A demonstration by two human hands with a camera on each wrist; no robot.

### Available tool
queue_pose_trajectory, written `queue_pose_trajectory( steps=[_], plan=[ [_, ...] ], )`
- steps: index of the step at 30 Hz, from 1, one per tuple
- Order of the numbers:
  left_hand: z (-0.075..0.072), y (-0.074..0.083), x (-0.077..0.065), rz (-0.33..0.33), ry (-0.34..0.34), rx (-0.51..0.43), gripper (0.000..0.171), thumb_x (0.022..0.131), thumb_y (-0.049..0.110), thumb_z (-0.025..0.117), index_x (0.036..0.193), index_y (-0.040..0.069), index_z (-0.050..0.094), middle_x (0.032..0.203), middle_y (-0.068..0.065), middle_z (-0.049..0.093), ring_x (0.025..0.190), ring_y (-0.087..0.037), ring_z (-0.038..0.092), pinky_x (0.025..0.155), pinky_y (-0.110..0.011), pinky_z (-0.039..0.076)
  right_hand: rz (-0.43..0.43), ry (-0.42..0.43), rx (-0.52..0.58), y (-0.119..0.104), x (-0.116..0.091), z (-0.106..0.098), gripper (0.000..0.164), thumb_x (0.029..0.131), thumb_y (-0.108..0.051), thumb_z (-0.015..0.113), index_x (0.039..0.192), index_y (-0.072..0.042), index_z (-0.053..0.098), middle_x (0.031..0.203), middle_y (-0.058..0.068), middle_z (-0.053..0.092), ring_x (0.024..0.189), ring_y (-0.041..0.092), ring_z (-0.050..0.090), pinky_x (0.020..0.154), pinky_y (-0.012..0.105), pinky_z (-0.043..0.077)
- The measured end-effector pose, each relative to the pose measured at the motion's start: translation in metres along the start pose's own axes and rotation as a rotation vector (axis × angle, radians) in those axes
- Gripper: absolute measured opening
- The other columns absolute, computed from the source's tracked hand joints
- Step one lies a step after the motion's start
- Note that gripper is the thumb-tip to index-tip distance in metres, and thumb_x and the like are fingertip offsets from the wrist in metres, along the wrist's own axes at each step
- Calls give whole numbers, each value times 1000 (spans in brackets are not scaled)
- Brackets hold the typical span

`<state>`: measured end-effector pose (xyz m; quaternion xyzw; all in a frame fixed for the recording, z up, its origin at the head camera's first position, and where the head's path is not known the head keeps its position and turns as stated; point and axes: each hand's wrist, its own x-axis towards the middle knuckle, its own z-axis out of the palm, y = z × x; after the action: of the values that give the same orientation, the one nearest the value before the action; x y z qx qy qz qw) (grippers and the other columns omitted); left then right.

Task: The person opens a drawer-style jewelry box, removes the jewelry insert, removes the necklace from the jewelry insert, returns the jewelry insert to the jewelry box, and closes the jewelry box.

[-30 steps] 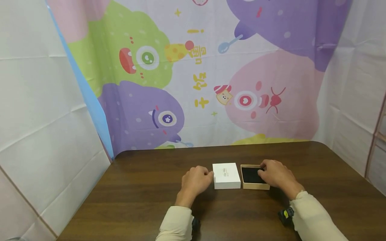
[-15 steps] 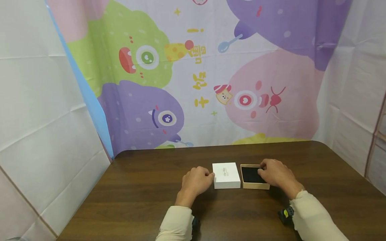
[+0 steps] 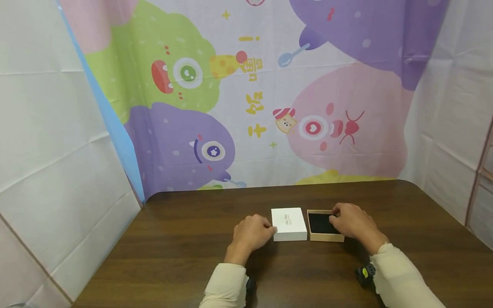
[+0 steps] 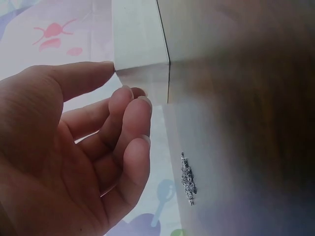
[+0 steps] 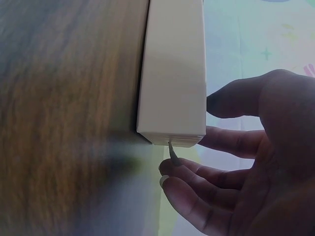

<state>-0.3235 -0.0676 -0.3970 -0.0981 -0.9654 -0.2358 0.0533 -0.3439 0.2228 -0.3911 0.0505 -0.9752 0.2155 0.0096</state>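
A white box lid (image 3: 289,224) with small printed lettering lies printed side up on the table. My left hand (image 3: 252,234) is at its left side. In the left wrist view the thumb tip touches the lid's (image 4: 140,37) top edge, and the loosely bent fingers rest close by its end face. Right beside the lid sits an open tan box (image 3: 326,238) with a black insert (image 3: 322,223). My right hand (image 3: 352,221) grips its right wall, thumb over the rim above the insert and fingers outside, partly hidden. In the right wrist view the box's (image 5: 173,69) pale side shows.
The dark brown wooden table (image 3: 173,256) reaches back to a cartoon-printed cloth (image 3: 265,162). Pale sheets (image 3: 57,141) hang at both sides. A small black device (image 3: 365,273) is strapped at the right wrist.
My left hand has shifted slightly right and nearer along the lid's left side. My right hand and both box parts look almost unmoved.
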Motion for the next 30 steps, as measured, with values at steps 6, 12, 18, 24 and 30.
queue_pose_trajectory(
  steps=[6,12,18,24,30],
  plan=[
    [3,0,1,-2,7,21,22,88,40,73,100,23,81,97,7,74,82,-18,66,68,-43,48,-1,2,-5,1,-1,0,40,96,-24,61,124,3,63,122,26,62,108,45,59,80,59,48],
    [3,0,1,-5,13,32,21,89,39,74,101,24,81,99,7,74,85,-20,68,67,-42,48,5,-2,-21,2,0,-1,40,95,-25,61,124,3,63,122,25,62,107,45,60,77,60,48],
    [2,0,1,-6,8,26,20,90,38,73,101,24,81,100,6,74,87,-21,68,68,-43,49,18,-2,-26,2,1,-3,40,95,-25,61,124,2,62,122,26,62,105,46,60,76,61,48],
    [2,0,0,-6,5,26,20,90,37,73,102,24,81,101,6,74,88,-21,68,69,-43,49,28,-14,-22,2,0,-4,44,95,-26,61,127,4,58,124,29,60,106,48,59,77,62,47],
    [1,0,0,-4,5,15,20,90,37,73,102,24,81,100,6,74,89,-21,68,70,-44,49,50,-18,-21,3,0,-6,48,95,-27,59,129,8,55,124,31,58,102,46,60,77,61,47]
  ],
)
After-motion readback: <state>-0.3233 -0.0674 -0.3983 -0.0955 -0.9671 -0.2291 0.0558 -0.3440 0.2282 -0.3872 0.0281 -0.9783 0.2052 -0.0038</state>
